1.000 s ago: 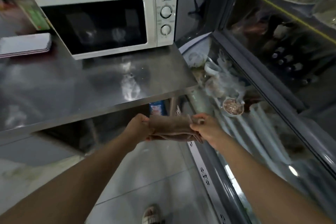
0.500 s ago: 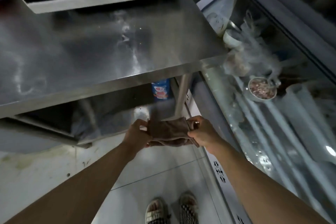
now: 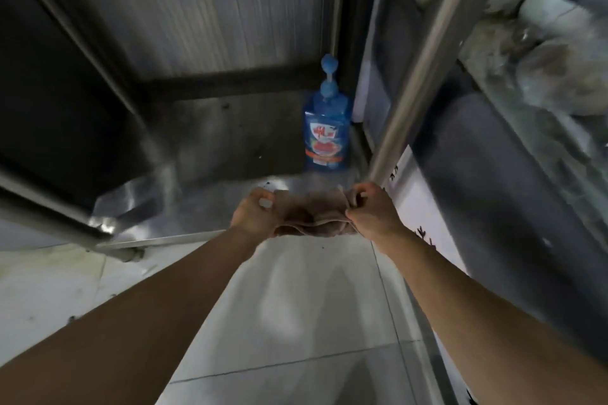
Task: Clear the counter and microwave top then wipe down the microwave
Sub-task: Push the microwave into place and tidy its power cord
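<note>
Under-counter space fills your view: a steel lower shelf at 11 o'clock from your hands, corrugated metal wall at 12, pale tiled floor at 6. Your left hand and right hand are out in front, level with each other, each with fingers curled and pinching one end of the brown cloth, which is bunched and folded between them, over the front edge of the shelf. Blue pump bottle with a red and orange label stands upright on the shelf at 12 o'clock from the cloth, near but apart, tucked in the back right corner. Round steel table leg runs diagonally up from just beside your right hand toward 1 o'clock; its lower end sits right behind your knuckles. At 3 o'clock, a glass-fronted display case, contents blurred. Dark shelf frame bar crosses at 9 o'clock. Microwave and countertop are out of view.
</note>
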The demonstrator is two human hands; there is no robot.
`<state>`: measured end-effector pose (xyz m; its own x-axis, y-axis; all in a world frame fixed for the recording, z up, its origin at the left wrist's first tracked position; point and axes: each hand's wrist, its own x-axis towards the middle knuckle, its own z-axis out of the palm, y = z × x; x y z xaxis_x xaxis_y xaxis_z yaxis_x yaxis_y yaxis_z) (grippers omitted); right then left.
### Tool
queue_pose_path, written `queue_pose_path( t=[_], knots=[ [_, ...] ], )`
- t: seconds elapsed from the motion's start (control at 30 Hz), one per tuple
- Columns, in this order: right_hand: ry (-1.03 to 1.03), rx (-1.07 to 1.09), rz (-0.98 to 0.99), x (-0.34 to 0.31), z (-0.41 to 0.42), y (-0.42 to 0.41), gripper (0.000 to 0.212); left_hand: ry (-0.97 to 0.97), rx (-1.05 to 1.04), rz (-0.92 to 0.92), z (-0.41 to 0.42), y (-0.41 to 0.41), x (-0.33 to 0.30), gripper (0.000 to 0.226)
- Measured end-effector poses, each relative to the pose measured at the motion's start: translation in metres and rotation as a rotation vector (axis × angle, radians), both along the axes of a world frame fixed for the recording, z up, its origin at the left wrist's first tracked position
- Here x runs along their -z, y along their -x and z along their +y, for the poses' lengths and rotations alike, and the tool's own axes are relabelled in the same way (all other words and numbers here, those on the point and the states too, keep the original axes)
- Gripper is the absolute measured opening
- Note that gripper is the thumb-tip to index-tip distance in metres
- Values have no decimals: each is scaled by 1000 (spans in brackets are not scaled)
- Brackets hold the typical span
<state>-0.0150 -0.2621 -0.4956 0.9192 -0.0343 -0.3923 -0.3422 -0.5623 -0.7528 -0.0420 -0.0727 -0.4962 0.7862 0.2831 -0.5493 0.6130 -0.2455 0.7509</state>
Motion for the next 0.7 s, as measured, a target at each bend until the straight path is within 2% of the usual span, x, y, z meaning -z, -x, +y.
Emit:
queue_pose_path(
  t=[0.07, 0.23, 0.37, 0.5, 0.7],
  knots=[
    [38, -38, -39, 28, 6, -18, 36, -59, 5, -18, 5, -20, 37, 32],
    [72, -78, -137, 95, 18, -60, 36, -62, -4, -101, 8, -64, 106, 45],
    [80, -95, -165, 129, 23, -89, 37, -108, 3, -120, 12, -94, 151, 39],
    [131, -78, -160, 155, 27, -104, 42, -273, 56, -117, 9, -108, 173, 27],
    [314, -249, -146, 182, 30, -104, 76, -477, 196, -85, 12, -106, 192, 46]
  ],
)
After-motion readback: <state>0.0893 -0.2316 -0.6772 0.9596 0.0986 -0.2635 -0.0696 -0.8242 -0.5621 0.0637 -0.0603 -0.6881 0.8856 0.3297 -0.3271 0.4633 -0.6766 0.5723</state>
